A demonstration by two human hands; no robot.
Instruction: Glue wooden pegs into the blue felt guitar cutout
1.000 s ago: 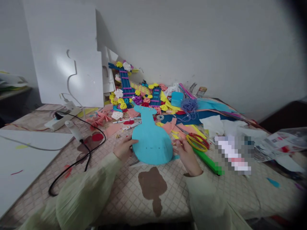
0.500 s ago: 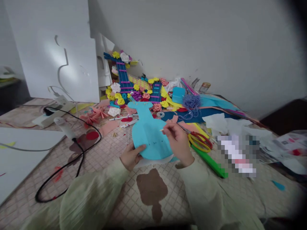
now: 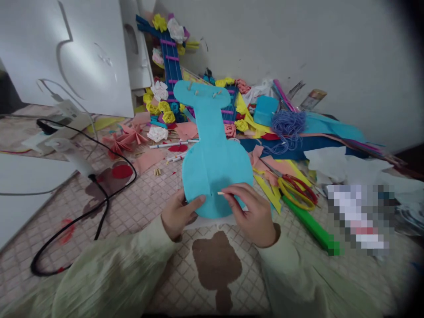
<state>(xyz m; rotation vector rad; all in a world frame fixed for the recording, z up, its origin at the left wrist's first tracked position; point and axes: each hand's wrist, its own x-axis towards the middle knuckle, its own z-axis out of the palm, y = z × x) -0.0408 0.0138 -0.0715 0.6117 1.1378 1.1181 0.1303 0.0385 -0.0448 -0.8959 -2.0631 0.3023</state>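
Observation:
A light-blue guitar-shaped cutout (image 3: 217,154) tilts up in front of me, its wide body toward me and its neck pointing away. Several short wooden pegs (image 3: 196,92) stick out of its head end. My left hand (image 3: 180,212) grips the lower left edge, thumb on the front face. Between the thumb and fingers of my right hand (image 3: 253,212) is pinched a small pale wooden stick (image 3: 221,193). Its tip points left, close to the lower body of the cutout; whether it touches the surface I cannot tell.
Scissors (image 3: 298,192) with red and yellow handles and a green strip (image 3: 311,225) lie at right. Blue yarn (image 3: 289,126), paper flowers (image 3: 164,106) and a decorated dark-blue guitar neck (image 3: 172,66) crowd the back. At left are a glue gun (image 3: 74,159), its black cable and a power strip (image 3: 59,121).
The cutout now stands more upright and appears larger, nearer the camera. My right hand with the stick has moved lower on the body. The view has tipped downward.

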